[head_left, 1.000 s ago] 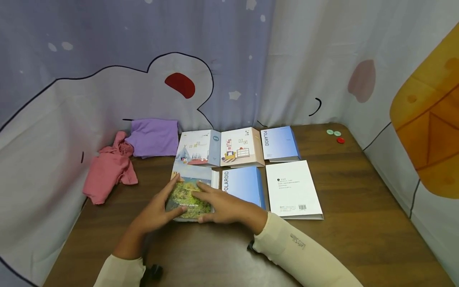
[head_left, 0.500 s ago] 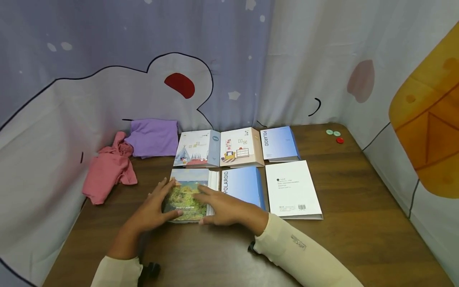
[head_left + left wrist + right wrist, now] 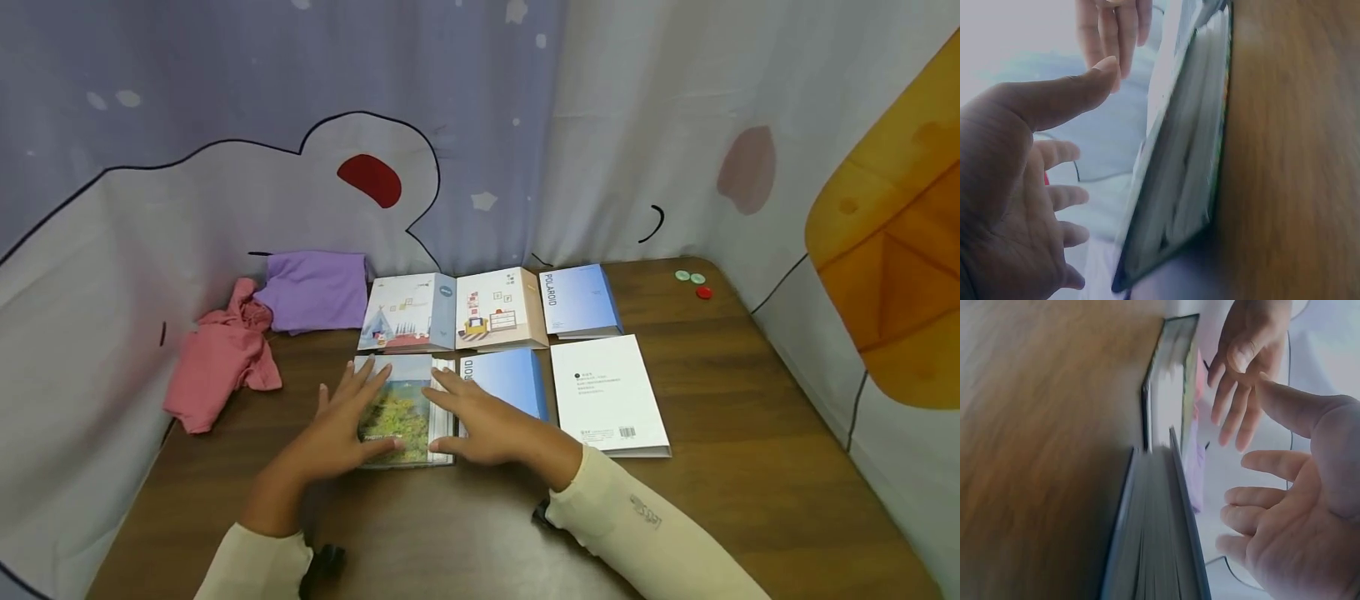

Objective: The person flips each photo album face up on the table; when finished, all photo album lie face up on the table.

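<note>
Lying flat: six books (image 3: 408, 398).

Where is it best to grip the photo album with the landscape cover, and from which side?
I would grip the photo album by its left edge, coming from the person's left. It lies flat, and bare table borders that edge, whereas the blue album sits close on its right and the tent-picture album just beyond its far edge, so fingers probably have less room there.

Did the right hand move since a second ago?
Yes. In the head view, the right hand has shifted a little rightward, toward the white book, which stayed put.
</note>
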`<state>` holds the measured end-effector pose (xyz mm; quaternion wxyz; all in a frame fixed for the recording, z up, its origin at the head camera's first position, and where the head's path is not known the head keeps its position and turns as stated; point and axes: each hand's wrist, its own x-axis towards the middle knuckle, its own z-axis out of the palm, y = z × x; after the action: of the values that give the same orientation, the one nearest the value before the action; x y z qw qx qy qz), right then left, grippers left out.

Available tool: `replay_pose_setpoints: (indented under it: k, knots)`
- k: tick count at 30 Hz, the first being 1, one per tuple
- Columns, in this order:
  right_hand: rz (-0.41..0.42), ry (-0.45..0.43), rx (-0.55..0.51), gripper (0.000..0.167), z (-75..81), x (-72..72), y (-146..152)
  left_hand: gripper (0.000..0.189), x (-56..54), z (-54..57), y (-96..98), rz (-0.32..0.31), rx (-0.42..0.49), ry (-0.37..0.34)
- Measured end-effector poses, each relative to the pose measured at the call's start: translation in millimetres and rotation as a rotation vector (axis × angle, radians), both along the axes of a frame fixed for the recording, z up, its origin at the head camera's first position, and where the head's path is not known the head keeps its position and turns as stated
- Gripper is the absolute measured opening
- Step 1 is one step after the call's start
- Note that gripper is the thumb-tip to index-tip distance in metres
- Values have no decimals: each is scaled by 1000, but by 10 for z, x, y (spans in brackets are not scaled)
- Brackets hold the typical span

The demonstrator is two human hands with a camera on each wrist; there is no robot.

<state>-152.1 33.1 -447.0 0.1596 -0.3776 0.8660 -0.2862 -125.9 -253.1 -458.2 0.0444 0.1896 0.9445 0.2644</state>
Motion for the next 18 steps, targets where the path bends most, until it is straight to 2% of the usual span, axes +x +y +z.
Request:
replay_pose_setpoints:
  k: [3,7,12,13,15,18]
  knots:
    - [-33,23,-17,79,23,-5,98,107,-27,23,83,-26,-12,22]
    - [-113,35,-30,78,42,10,300,106,-56,19,261,-60,-15,17]
    - [-233,42,-65,78,26,14,512,107,-115,30,483,-109,27,14]
    - [-260,42,-68,79,25,16,547,106,-148,-37,512,-125,42,32]
    - [-312,36,-68,80,8,15,613,107,-181,-86,602,-149,70,48]
    - [-367,30,-64,81,-18,19,700,106,-203,-118,761,-162,95,5]
